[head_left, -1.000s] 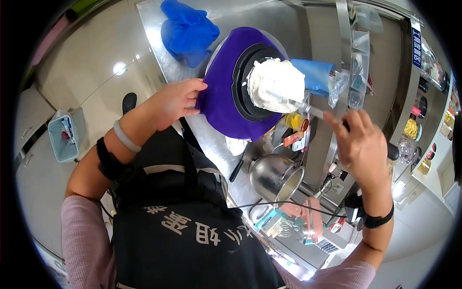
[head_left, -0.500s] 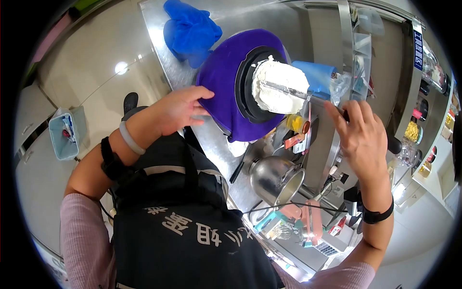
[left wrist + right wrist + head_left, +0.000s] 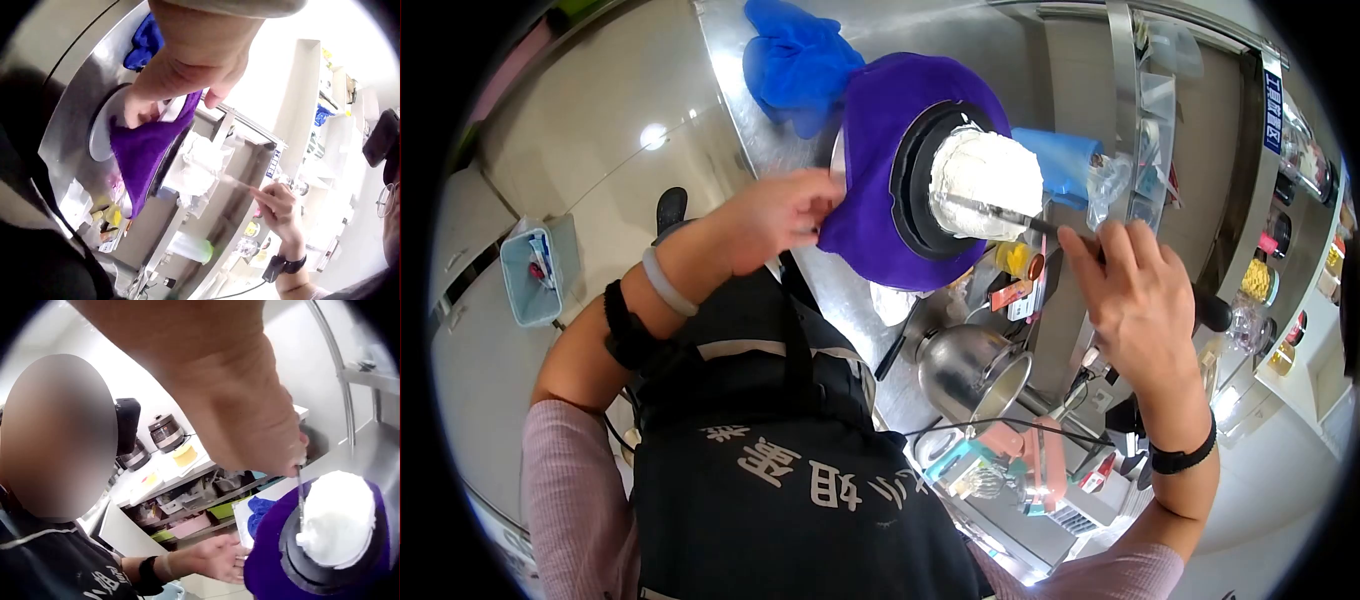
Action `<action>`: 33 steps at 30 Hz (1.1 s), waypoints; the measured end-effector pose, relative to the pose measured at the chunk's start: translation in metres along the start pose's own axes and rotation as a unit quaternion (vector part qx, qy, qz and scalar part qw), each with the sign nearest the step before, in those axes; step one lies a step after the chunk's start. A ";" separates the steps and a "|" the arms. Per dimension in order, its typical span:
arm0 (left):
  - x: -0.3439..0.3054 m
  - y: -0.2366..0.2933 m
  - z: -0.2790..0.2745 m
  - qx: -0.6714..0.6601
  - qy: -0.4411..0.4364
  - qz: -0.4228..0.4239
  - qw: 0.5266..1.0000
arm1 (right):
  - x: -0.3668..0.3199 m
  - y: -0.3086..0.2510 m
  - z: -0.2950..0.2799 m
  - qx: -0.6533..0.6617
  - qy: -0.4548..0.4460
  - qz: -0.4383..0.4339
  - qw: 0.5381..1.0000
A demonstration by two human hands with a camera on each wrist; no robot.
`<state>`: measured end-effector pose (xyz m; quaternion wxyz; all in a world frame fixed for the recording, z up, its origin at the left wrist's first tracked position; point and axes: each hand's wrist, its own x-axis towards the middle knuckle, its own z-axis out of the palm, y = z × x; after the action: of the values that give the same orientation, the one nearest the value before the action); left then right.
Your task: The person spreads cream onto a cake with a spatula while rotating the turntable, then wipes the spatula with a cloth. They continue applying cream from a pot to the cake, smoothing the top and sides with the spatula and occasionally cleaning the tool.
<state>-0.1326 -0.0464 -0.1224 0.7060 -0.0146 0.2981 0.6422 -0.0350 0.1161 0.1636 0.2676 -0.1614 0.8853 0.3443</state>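
A round white-creamed cake (image 3: 990, 185) sits on a black round base (image 3: 905, 180) over a turntable draped in purple cloth (image 3: 870, 120). At the near left rim of the cloth, my left hand (image 3: 785, 215) has its fingers loosely bent and touching or close to the edge; the right wrist view shows this hand (image 3: 219, 557) with relaxed fingers beside the purple cloth (image 3: 265, 565). My right hand (image 3: 1140, 300) grips a long metal spatula (image 3: 1010, 215), whose blade lies against the cream on the side toward me. In the left wrist view the cloth (image 3: 144, 156) hangs below my left fingers.
A crumpled blue cloth (image 3: 795, 70) lies on the steel table (image 3: 920, 25) at the back left. Beyond the cake is a blue bag (image 3: 1055, 165). Nearer me stand a steel bowl (image 3: 970, 370), a yellow-topped jar (image 3: 1012, 257) and a black-handled tool (image 3: 890, 357).
The purple cloth and base have turned. The spatula blade has shifted from the middle of the cream to its near side. My left hand has moved slightly along the rim.
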 end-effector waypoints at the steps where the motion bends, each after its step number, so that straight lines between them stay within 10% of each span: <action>1: -0.003 0.000 0.006 0.000 0.008 -0.035 0.999 | 0.003 0.001 -0.001 -0.024 0.008 0.002 1.000; 33: -0.015 -0.025 0.020 0.051 -0.029 -0.106 0.993 | 0.015 -0.009 0.005 0.003 -0.032 0.064 0.997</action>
<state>-0.1015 -0.0568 -0.1087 0.7783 0.0084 0.3067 0.5479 -0.0408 0.1118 0.1472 0.2740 -0.0928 0.8859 0.3627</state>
